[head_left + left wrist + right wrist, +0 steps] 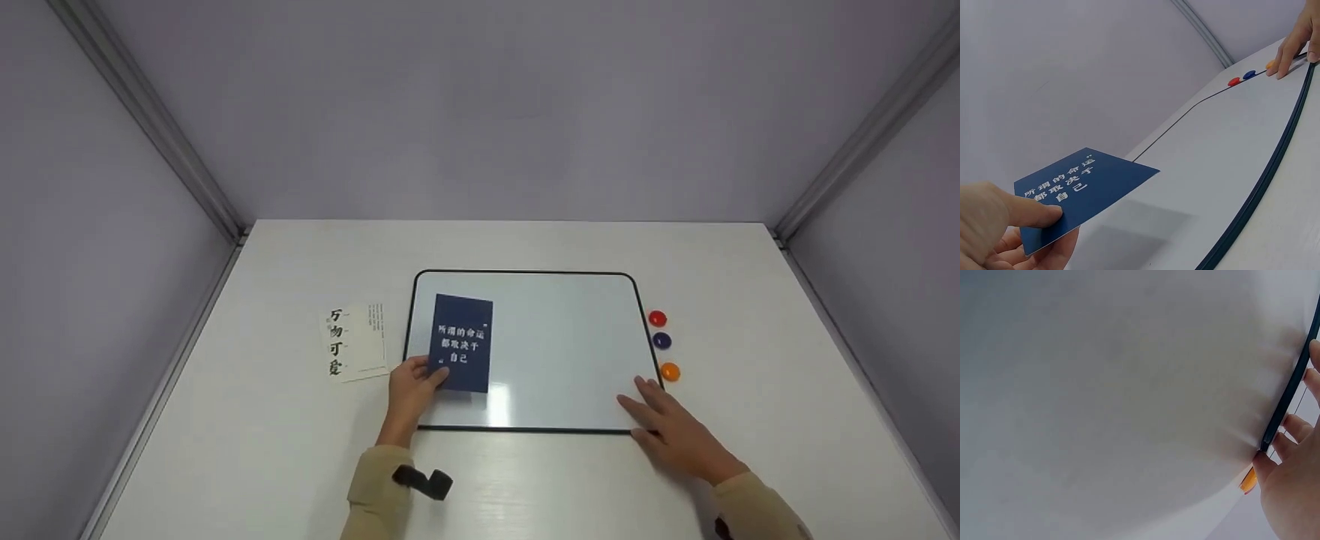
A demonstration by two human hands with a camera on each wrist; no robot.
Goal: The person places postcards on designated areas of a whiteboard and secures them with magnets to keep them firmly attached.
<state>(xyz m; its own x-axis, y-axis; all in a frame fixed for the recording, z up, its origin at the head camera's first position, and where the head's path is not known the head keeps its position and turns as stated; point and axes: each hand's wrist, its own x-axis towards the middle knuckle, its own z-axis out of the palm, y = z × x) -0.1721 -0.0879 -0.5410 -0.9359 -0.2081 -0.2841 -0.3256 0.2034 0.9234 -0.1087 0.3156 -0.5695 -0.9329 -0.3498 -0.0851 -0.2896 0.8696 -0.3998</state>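
the thin navy-blue rectangular paper card with white characters is left of centre in the head view, held above the left part of the glossy white rectangular board with a black rim; the left hand pinches its lower left corner, thumb on the printed face, fingers behind; the right hand, lower right of the frame, has its fingers spread at the board's near right corner; the card is probably very light, stiff enough to stay flat from one corner, yet easily creased by a hard squeeze; a corner or edge hold suits it and leaves most of the face uncovered; the board looks rigid and slick, likely best steadied at its rim; the cream-coloured paper with black characters, flat on the white desk at left, probably needs a fingertip under an edge
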